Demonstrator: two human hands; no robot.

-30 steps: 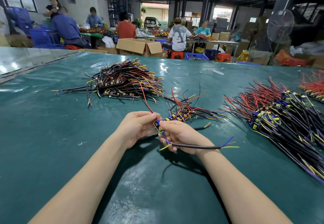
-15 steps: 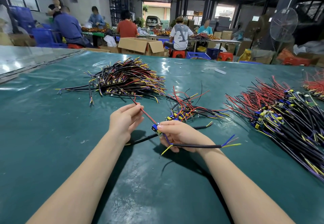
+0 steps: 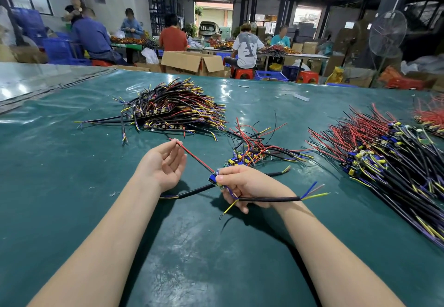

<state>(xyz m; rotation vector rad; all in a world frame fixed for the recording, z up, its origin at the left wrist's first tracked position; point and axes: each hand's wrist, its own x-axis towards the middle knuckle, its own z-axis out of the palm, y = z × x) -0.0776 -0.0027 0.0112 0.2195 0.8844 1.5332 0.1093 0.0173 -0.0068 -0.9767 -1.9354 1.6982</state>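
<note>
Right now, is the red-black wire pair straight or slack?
Straight: the wire pair runs in one line from the blue circuit board, pinched by the right hand, to the left hand.
</note>
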